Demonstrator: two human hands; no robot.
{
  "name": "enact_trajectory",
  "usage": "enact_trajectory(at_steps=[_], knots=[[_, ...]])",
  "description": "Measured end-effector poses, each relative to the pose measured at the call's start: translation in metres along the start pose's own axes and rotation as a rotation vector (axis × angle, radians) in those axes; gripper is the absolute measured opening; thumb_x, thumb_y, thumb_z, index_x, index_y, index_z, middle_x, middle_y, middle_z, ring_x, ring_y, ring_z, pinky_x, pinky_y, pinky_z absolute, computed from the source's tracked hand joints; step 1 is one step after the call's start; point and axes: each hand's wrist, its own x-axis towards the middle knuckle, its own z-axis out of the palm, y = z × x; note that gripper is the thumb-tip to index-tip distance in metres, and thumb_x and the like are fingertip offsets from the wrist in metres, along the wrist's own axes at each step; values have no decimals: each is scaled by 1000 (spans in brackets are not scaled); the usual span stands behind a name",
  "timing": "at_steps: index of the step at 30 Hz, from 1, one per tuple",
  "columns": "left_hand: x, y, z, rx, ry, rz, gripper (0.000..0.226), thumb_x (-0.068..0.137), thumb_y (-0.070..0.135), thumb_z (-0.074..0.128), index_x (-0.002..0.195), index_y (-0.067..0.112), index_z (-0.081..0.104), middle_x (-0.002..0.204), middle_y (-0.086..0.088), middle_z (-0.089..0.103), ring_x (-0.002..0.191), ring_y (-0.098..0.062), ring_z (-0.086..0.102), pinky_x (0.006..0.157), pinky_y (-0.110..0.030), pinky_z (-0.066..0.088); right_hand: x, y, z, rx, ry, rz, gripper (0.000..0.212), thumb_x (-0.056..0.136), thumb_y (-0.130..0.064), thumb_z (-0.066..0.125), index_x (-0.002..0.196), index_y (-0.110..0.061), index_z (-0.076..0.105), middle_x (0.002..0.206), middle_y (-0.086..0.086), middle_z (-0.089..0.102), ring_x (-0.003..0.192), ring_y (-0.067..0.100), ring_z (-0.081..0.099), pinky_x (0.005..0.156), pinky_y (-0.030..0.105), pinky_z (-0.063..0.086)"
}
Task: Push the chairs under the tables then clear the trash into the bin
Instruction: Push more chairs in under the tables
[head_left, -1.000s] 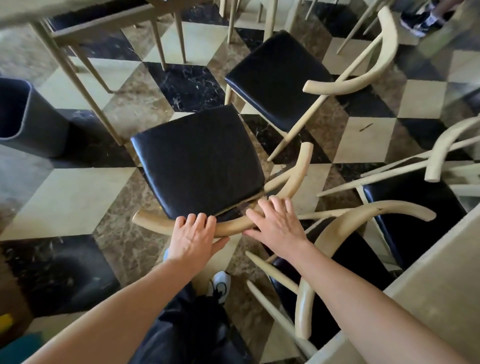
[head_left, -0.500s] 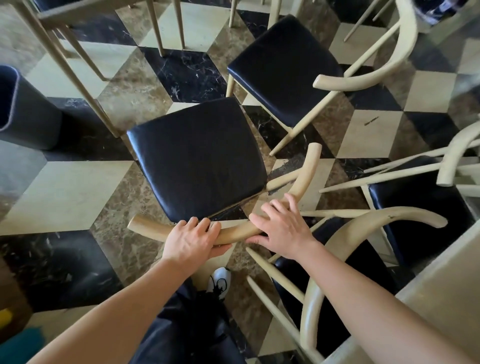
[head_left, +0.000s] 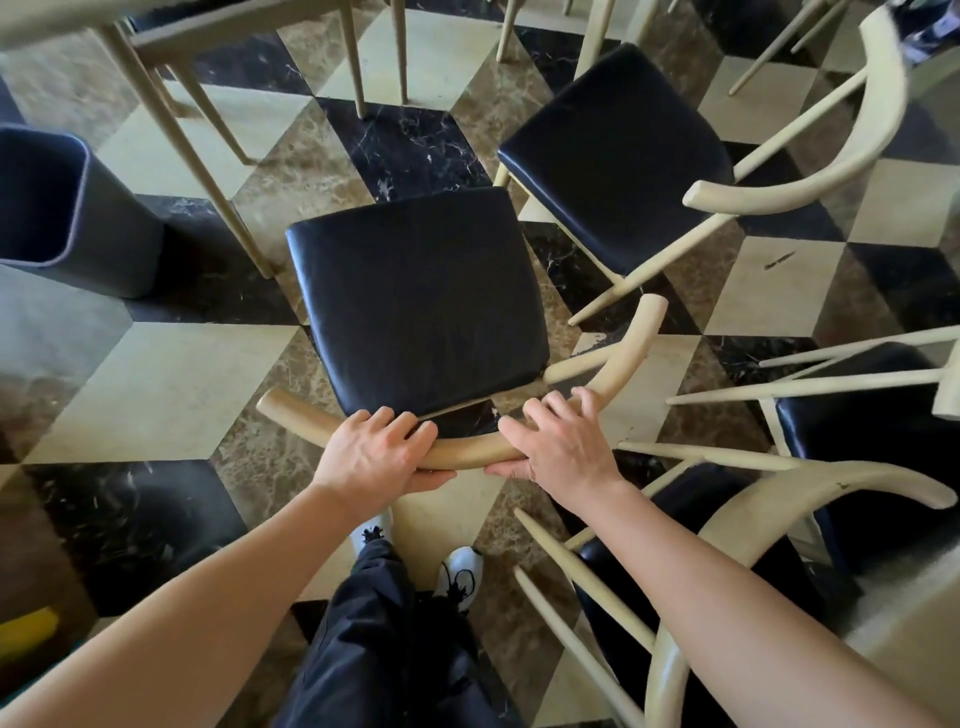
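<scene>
- While the dark grey plastic bin (head_left: 67, 208) stands far left on the checkered marble floor (head_left: 156, 395), it plays no part yet.
- Left hand (head_left: 376, 457): fingers together, curled over the curved pale-wood backrest rail (head_left: 467, 452), thumb beneath.
- Black-cushioned pale-wood chair (head_left: 415, 306): just short of the pale-wood table legs (head_left: 197, 156). Likely rigid, moderately heavy; legs may drag.
- Right hand (head_left: 558, 452): fingers slightly spread, wrapping the same rail. Rail looks the best hold.
</scene>
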Motion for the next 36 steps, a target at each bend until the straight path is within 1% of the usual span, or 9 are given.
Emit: enact_trajectory(at_steps=[2,7,11,13,16,24,28,32,36], knots=[[4,-20,-3,-1,-19,0,57,93,67,45,83,13,61,67,-2,53,56,-26,51,49,-37,46,18,-6,-2,-2,3,21,61,89,-71,36,98,-19,66,86,8,65,85,32,59,87,56,40],[17,-65,-13,-6,-62,-27,62,91,70,38,87,13,61,70,-3,56,60,-27,52,56,-39,48,63,-15,-9,-23,-25,54,57,85,-72,45,97,-20,67,85,6,64,86,31,59,85,53,42],[31,-96,-18,-20,-93,-25,63,91,71,31,93,16,61,73,1,58,63,-23,53,60,-38,49,99,-11,-14,-7,-56,61,60,83,-76,43,88,-22,69,83,3,63,85,27,57,78,44,41],[39,-109,-19,-45,-100,-19,60,92,72,35,92,17,60,72,3,57,62,-22,53,60,-39,50,115,-6,-17,-5,-68,39,61,82,-77,43,86,-23,70,84,1,63,84,25,57,74,40,40],[51,-126,-20,-37,-64,-11,56,91,69,44,88,16,58,68,3,55,58,-21,50,56,-37,48,136,2,-19,-22,-68,5,69,83,-81,32,84,-23,70,84,0,62,83,24,55,70,38,40],[74,-154,-13,-1,35,30,50,89,63,58,82,14,60,67,1,55,56,-21,50,53,-32,43,174,19,-17,1,-23,-52,69,86,-80,34,83,-20,67,82,0,59,79,24,53,67,38,42],[84,-161,-9,4,61,23,51,91,63,55,80,13,59,66,0,55,56,-22,51,52,-34,45,186,28,-18,-4,-32,-65,73,88,-81,25,84,-21,67,83,0,58,79,22,53,67,37,41],[95,-166,-7,0,97,12,53,93,62,54,79,11,59,65,-1,54,55,-24,51,51,-37,48,198,38,-18,19,-35,-83,75,89,-82,22,84,-20,66,83,0,57,78,22,52,66,36,41],[109,-175,-10,10,94,-2,55,93,63,55,80,10,60,67,-2,55,57,-24,53,52,-36,48,216,50,-19,45,6,-132,72,90,-81,29,80,-19,64,79,1,56,73,22,52,62,33,40]])
